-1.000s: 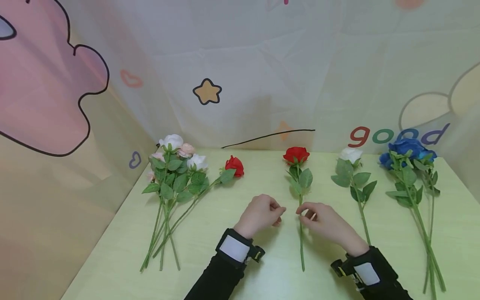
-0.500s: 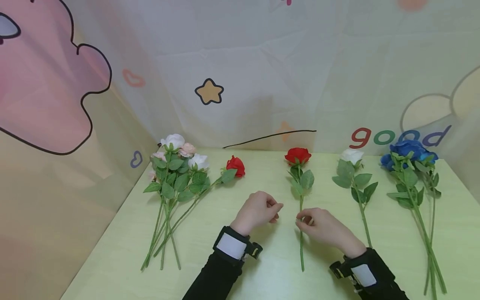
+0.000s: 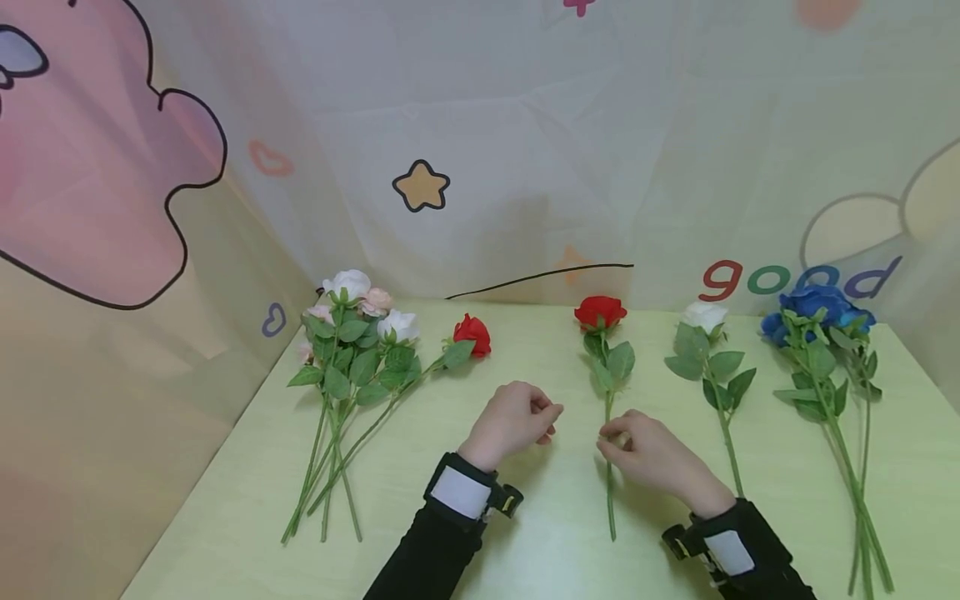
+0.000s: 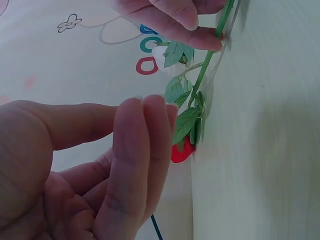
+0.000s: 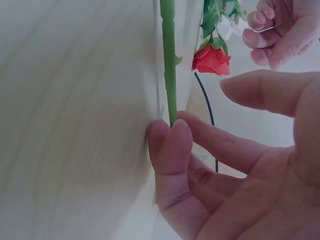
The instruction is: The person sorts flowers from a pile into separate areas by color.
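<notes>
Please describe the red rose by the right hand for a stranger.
On the pale table, find the right hand. The red rose lies with its stem at that hand. Unlike the other red rose, it lies apart from the white-and-pink bunch.

Red rose (image 3: 619, 362), grn lvs, on tbl (image 3: 540, 533), bloom at back

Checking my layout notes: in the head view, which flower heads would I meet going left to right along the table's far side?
Clustered white and pink flowers, first red flower, second red flower, lone white flower, blue flowers.
</notes>
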Demonstrator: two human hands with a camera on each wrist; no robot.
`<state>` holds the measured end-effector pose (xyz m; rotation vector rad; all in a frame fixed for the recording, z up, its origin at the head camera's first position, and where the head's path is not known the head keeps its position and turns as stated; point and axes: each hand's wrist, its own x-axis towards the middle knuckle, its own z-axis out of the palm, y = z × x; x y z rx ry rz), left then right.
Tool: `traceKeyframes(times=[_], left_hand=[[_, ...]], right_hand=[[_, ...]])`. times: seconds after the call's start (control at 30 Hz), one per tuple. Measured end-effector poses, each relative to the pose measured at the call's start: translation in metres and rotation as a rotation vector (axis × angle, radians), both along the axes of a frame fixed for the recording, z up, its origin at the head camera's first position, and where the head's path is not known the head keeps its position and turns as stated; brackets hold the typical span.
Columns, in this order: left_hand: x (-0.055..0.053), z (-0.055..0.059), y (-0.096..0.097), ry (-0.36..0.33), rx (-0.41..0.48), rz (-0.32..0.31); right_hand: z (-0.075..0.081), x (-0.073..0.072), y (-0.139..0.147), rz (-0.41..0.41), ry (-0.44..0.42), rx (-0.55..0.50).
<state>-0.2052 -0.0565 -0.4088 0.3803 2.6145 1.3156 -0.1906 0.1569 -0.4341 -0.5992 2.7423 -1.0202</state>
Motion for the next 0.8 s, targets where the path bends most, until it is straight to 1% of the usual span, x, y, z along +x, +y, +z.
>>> traceKeyframes(times=[0.17,0.3,0.37,0.43,0.53,0.63,0.7,0.8], left_hand=[[-0.001,0.0,0.0,0.01,0.004,-0.001],[-0.001,-0.001,-0.001,0.016,0.001,0.001],[0.0,-0.002,-0.001,0.018,-0.002,0.001],[0.001,-0.002,-0.001,0.025,-0.004,-0.007],[0.0,-0.001,-0.002,0.073,-0.038,-0.022],[0.0,0.003,-0.003,0.15,-0.089,-0.032],[0.0,0.005,-0.005,0.209,-0.119,-0.03],[0.0,0.009,-0.009,0.273,-0.144,-0.02]], right_hand=[[-0.001,-0.001,0.002,-0.011,0.008,-0.018],[0.0,-0.001,0.002,-0.01,-0.003,-0.025],[0.001,-0.001,0.002,-0.021,0.005,-0.023],[0.003,0.0,0.002,-0.042,0.032,-0.028],[0.006,0.0,0.002,-0.082,0.097,-0.06],[0.009,0.002,0.001,-0.107,0.152,-0.122],[0.011,0.002,-0.001,-0.111,0.163,-0.164],[0.013,0.003,-0.005,-0.11,0.148,-0.226]])
